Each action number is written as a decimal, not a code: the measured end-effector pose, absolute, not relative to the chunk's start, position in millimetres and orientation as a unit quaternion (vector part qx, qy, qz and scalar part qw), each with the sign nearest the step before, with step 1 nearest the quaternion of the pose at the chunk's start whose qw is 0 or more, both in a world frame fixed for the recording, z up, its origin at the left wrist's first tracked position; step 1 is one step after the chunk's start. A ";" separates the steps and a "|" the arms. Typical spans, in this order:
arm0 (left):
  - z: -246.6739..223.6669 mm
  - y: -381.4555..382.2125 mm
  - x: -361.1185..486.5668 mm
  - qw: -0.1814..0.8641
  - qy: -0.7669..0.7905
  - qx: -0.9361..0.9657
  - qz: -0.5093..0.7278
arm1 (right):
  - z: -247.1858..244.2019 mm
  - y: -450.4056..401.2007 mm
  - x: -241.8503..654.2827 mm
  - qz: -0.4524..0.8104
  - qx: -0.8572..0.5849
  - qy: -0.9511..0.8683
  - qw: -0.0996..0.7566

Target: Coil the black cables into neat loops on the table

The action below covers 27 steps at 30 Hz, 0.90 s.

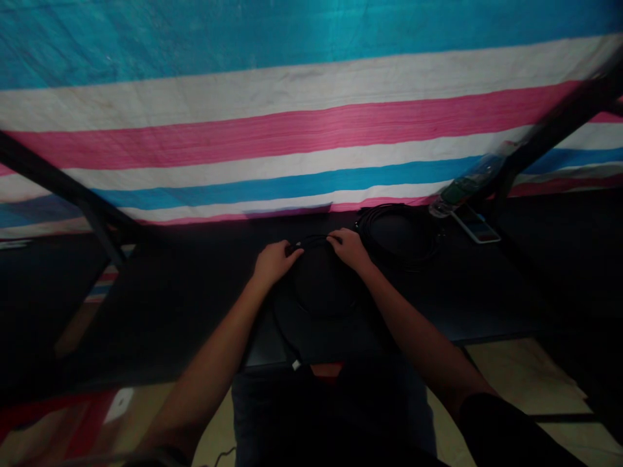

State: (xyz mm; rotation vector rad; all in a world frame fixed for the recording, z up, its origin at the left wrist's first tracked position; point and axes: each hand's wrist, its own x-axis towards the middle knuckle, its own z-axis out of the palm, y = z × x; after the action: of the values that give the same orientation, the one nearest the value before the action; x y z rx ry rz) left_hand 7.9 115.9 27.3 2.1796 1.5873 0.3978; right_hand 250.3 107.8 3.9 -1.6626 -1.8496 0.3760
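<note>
A looped black cable (pixel 316 315) lies on the black table in front of me. My left hand (pixel 275 261) is closed around the far left side of the loop, with a small pale spot by the thumb. My right hand (pixel 348 246) pinches the same loop at its far right side. One cable end runs toward me and finishes in a light-coloured plug (pixel 296 364) close to the table's front edge. Just right of my right hand, a second coil of black cable (pixel 372 237) rests on the table.
A clear plastic bottle (pixel 467 185) leans at the back right, beside a phone (pixel 477 224) lying flat. Behind the black table (pixel 195 292) hangs a striped blue, white and pink sheet (pixel 292 136). Dark frame bars (pixel 559 120) slant at both sides.
</note>
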 end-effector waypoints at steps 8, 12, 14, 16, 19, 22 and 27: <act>24.0 114.7 11.9 0.192 0.486 0.837 0.164 | 10.4 99.7 244.8 0.153 -0.568 -0.765 0.264; 18.5 113.4 15.7 0.198 0.426 0.860 0.200 | 9.3 95.1 231.3 0.183 -0.488 -0.806 0.281; 14.8 113.3 17.7 0.205 0.400 0.868 0.209 | 8.2 94.1 223.8 0.199 -0.459 -0.818 0.282; 11.6 114.3 18.8 0.218 0.386 0.867 0.228 | 8.0 94.0 218.3 0.213 -0.451 -0.823 0.273; 9.9 117.3 18.0 0.241 0.398 0.848 0.256 | 9.5 95.3 216.6 0.212 -0.466 -0.820 0.256; 12.0 120.6 13.9 0.269 0.439 0.818 0.257 | 10.8 99.0 225.6 0.176 -0.517 -0.798 0.254; 17.0 126.4 5.4 0.341 0.505 0.749 0.259 | 10.0 105.8 250.4 0.108 -0.617 -0.726 0.285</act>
State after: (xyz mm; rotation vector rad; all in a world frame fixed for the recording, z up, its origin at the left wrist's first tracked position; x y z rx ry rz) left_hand 5.4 126.4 17.0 1.9496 1.3127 0.6744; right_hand 250.4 105.8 10.0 -1.6492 -1.9403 0.2887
